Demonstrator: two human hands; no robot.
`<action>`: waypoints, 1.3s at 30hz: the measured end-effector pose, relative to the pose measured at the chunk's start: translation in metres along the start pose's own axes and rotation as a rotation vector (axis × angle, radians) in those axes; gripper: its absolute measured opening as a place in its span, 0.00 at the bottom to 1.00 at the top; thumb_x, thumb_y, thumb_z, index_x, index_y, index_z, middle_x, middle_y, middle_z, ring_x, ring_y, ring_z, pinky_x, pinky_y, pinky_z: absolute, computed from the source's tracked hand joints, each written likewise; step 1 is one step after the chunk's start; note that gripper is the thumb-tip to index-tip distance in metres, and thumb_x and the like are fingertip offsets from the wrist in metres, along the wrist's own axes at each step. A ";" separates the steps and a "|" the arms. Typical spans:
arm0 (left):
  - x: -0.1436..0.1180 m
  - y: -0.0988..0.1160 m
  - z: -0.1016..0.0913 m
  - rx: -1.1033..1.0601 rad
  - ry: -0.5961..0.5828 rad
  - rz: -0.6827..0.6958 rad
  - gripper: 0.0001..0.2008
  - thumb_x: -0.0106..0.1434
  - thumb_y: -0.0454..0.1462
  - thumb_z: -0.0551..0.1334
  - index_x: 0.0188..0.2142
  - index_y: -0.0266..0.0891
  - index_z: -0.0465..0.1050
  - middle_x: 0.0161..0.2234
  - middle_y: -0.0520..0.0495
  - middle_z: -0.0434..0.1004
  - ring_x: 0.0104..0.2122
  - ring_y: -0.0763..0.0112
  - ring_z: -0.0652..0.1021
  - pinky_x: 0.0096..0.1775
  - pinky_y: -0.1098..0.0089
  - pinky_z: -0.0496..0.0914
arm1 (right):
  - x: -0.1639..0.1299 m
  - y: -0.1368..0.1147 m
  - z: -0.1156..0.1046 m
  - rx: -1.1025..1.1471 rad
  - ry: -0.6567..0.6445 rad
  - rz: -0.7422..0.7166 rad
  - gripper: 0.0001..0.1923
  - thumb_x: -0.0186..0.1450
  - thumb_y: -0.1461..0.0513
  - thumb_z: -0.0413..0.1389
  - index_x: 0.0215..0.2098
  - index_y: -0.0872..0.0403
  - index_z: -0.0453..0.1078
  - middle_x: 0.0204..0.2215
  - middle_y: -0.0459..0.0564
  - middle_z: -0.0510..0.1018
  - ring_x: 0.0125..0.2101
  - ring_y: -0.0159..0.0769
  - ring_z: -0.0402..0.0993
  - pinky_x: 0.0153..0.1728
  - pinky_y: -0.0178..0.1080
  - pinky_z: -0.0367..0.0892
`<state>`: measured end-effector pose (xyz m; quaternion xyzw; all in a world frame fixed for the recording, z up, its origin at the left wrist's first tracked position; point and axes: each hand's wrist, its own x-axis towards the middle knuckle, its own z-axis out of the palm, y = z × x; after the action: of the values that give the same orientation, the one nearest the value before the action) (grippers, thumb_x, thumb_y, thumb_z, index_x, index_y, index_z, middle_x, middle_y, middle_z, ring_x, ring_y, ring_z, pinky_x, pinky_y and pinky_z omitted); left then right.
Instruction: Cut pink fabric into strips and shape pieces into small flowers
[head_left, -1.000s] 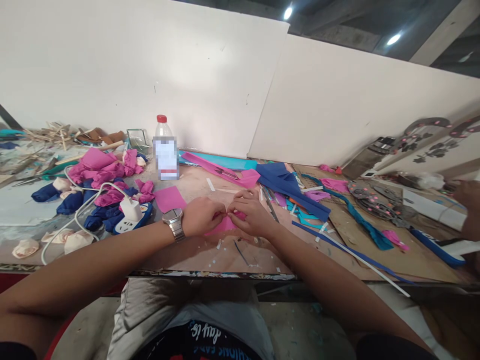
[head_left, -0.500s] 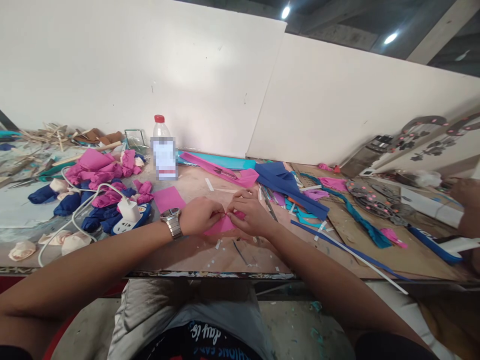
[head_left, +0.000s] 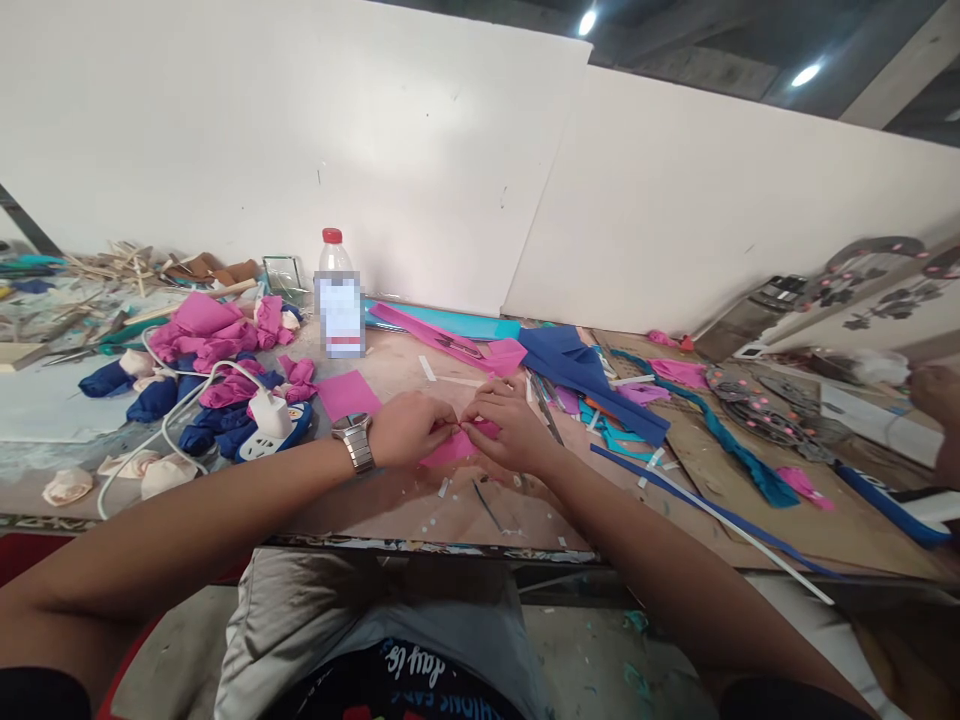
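Low over the table's front part, my two hands meet fingertip to fingertip on a piece of pink crepe paper (head_left: pixel 448 450). My left hand (head_left: pixel 411 430), with a metal watch on its wrist, pinches one side of the paper. The fingers of my right hand (head_left: pixel 510 428) are curled and closed on the other side. Much of the paper is hidden beneath my hands. Beside my left wrist a flat pink square (head_left: pixel 347 394) lies on the table. Beyond my hands stretches a folded pink strip (head_left: pixel 435 335).
Crumpled pink and blue paper bundles (head_left: pixel 214 330), a power strip (head_left: pixel 285 440) with a white cable, and a red-capped bottle (head_left: pixel 335 258) stand left. Blue paper (head_left: pixel 566 365) and a long white stick (head_left: pixel 735 525) lie right. Another person's hand (head_left: pixel 934 395) shows at the far right.
The view has shifted slightly, so the things on the table appear a little further right. Both hands keep their pinch on the pink crepe paper, with little visible movement.
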<state>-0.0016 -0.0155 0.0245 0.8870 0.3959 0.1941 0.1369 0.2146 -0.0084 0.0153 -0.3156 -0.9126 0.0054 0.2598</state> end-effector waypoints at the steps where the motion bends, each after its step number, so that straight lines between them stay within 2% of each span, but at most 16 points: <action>1: 0.000 0.000 0.000 -0.004 0.000 -0.006 0.14 0.68 0.39 0.57 0.29 0.40 0.78 0.25 0.49 0.78 0.25 0.70 0.73 0.30 0.70 0.58 | 0.000 0.000 0.000 0.002 0.002 0.001 0.05 0.68 0.62 0.56 0.33 0.51 0.71 0.32 0.48 0.80 0.43 0.42 0.70 0.49 0.48 0.56; 7: 0.000 -0.002 0.000 -0.021 0.008 -0.013 0.15 0.69 0.40 0.57 0.29 0.39 0.77 0.25 0.49 0.79 0.26 0.71 0.73 0.30 0.70 0.59 | 0.000 -0.001 -0.001 0.038 0.009 0.002 0.03 0.68 0.62 0.57 0.36 0.50 0.72 0.34 0.48 0.81 0.44 0.43 0.70 0.48 0.48 0.58; 19: 0.003 -0.007 0.004 -0.083 -0.021 -0.033 0.14 0.67 0.41 0.57 0.31 0.39 0.78 0.26 0.49 0.79 0.26 0.72 0.73 0.29 0.70 0.59 | 0.001 -0.001 -0.002 0.051 0.033 0.006 0.05 0.69 0.60 0.56 0.36 0.50 0.74 0.35 0.48 0.82 0.43 0.42 0.71 0.49 0.49 0.58; 24: 0.002 -0.005 0.000 -0.135 -0.043 -0.039 0.13 0.66 0.40 0.57 0.29 0.38 0.77 0.24 0.50 0.76 0.24 0.73 0.70 0.28 0.71 0.57 | 0.001 0.001 -0.001 0.016 0.046 0.004 0.08 0.70 0.59 0.55 0.36 0.49 0.76 0.35 0.48 0.83 0.44 0.42 0.71 0.50 0.48 0.59; 39: 0.005 -0.012 0.000 -0.403 -0.106 -0.078 0.12 0.63 0.39 0.56 0.28 0.36 0.74 0.21 0.54 0.67 0.23 0.75 0.65 0.27 0.72 0.56 | 0.000 0.005 0.001 0.000 0.117 -0.079 0.04 0.68 0.61 0.60 0.38 0.47 0.79 0.35 0.46 0.84 0.42 0.40 0.72 0.49 0.47 0.60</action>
<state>-0.0063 -0.0035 0.0207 0.8345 0.3756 0.2171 0.3396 0.2168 -0.0046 0.0136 -0.2791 -0.9077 -0.0231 0.3126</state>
